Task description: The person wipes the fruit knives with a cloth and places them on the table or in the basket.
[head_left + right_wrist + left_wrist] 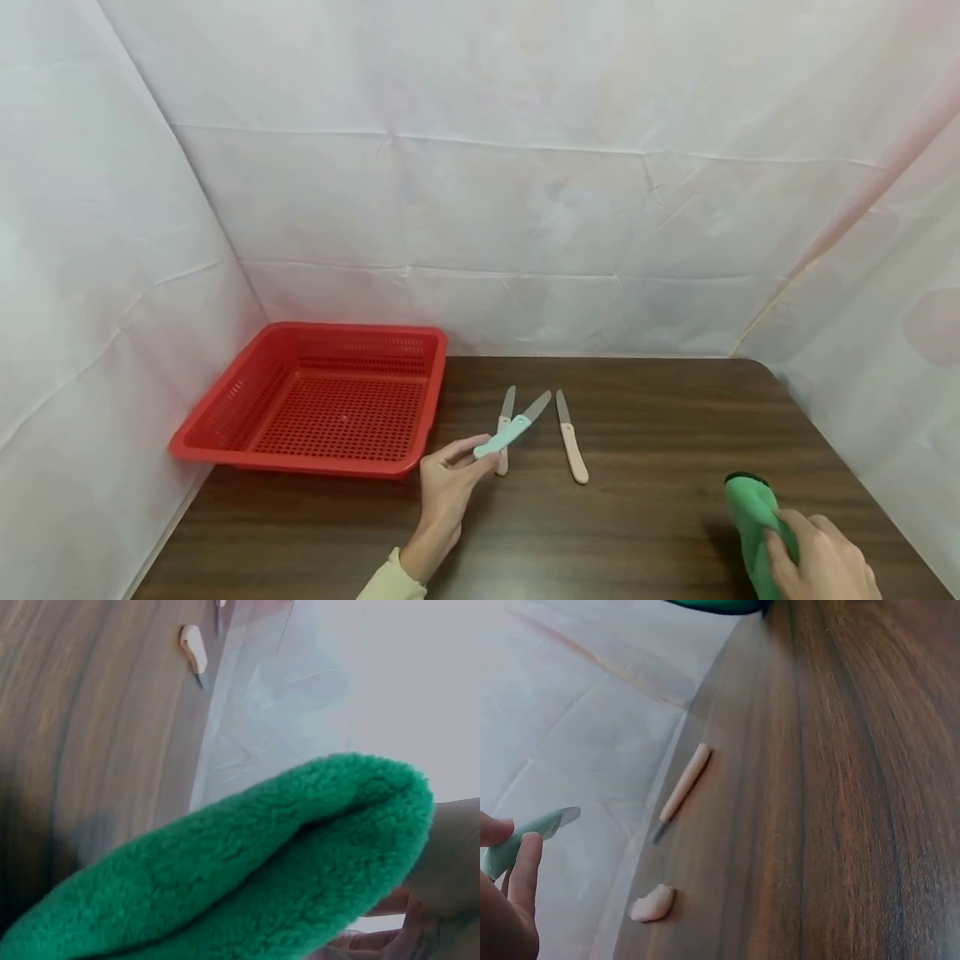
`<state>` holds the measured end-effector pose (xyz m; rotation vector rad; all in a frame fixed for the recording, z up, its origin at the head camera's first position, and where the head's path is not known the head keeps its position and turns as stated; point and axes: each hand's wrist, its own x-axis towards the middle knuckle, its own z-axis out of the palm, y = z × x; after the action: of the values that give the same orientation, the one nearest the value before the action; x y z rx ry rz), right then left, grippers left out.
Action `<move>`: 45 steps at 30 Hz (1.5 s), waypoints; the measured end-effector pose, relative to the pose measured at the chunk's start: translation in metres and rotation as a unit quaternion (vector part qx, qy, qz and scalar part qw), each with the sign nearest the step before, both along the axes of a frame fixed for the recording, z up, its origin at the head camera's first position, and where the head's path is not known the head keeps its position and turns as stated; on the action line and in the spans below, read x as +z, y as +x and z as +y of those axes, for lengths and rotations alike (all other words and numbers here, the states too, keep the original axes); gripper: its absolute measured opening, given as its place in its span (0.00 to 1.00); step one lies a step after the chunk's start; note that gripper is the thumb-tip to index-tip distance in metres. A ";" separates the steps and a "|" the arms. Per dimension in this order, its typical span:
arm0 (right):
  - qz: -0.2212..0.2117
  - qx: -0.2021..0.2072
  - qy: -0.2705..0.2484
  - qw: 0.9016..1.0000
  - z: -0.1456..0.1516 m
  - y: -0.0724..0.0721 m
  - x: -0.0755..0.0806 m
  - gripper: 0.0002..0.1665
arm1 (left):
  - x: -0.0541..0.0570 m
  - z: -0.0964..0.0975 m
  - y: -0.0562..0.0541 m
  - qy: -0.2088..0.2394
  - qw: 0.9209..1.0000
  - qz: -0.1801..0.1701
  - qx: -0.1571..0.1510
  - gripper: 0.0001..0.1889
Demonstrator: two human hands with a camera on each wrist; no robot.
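My left hand (447, 490) pinches the handle of a small knife with a mint-green handle (502, 437), its blade pointing up and to the right over the table. Beneath it lies a pink-handled knife (503, 462), partly hidden by the green one in the head view. A second pink-handled knife (573, 454) lies just to the right, blade toward the back wall. Far to the right, my right hand (821, 557) grips a folded green cloth (752, 508) with a dark edge. Its fluffy fold (247, 862) fills much of the right wrist view.
A red plastic basket (435, 392) with a perforated bottom stands at the back left of the dark wooden table (660, 433). White sheeting (525, 208) hangs behind the table and along both sides.
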<state>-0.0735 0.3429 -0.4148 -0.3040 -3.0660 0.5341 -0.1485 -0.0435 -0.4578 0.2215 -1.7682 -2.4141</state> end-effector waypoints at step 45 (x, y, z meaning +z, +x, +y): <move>0.396 0.306 -0.079 0.862 -0.158 0.000 0.072 0.17 | 0.046 -0.033 0.068 0.090 0.938 0.233 -0.241 0.11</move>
<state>-0.0735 0.1851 -0.3426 0.7384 -2.2417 0.6937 -0.0803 -0.0761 -0.4115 -0.7923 -1.5065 -2.6330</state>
